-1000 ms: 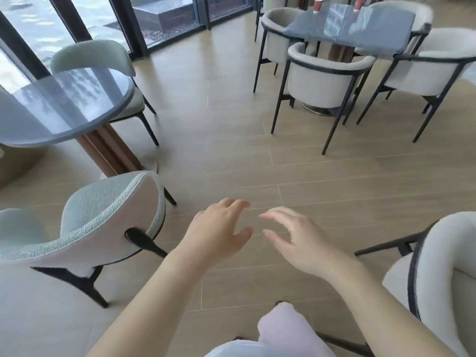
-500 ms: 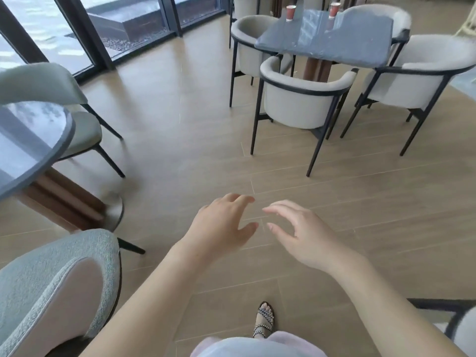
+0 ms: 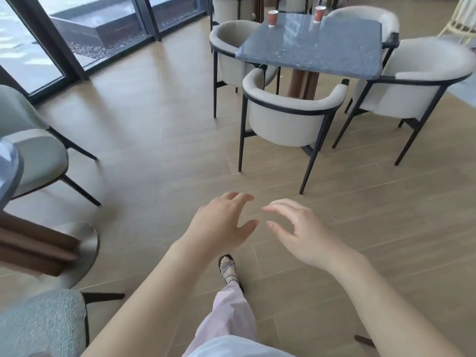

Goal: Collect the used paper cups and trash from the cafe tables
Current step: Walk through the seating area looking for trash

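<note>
Empty hands, two cups not yet collected

The left hand and the right hand hung side by side over the wooden floor, fingers loosely spread and slightly bent, holding nothing, their fingertips near but apart. Well ahead of both hands, a little to the right, two red paper cups stood upright on the dark square table: the left cup near its far corner, the right cup at its far edge. A cream armchair stood between the hands and that table. No gathered cup, bag or tray showed, so collection here seemed unstarted, with both cups left to fetch.
</note>
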A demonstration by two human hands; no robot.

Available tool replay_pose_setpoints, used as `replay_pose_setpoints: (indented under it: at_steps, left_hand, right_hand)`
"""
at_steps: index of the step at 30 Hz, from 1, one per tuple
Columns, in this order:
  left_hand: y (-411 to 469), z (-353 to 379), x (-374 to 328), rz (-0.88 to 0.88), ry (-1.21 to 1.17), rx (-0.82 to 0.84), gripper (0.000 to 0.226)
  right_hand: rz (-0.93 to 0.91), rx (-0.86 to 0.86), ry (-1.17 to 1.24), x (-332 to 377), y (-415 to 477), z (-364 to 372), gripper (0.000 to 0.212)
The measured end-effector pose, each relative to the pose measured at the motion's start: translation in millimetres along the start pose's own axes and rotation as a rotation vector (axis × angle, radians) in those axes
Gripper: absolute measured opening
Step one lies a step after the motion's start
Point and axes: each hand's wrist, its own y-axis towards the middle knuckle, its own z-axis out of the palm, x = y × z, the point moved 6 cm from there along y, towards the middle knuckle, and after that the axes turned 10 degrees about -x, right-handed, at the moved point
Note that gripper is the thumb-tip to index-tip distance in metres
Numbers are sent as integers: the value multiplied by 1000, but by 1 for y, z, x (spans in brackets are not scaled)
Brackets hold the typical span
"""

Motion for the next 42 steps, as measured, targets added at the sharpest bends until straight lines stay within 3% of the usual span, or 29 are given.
replay_pose_setpoints:
  at_steps: [15, 25, 34, 42]
  left_hand:
    - [262, -64, 173, -120, 61, -29, 49]
    - [387, -62, 264, -179, 16, 11, 48]
    - [604, -59, 310, -136, -43, 16, 48]
    - [724, -80, 390, -295, -43, 17, 48]
  right_hand:
    - [-65, 93, 62, -11, 334, 59, 26]
    - [-39, 157, 28, -49, 481, 91, 29]
    - [-25, 146, 23, -107, 688, 86, 29]
    - [-99, 240, 15, -122, 847, 93, 27]
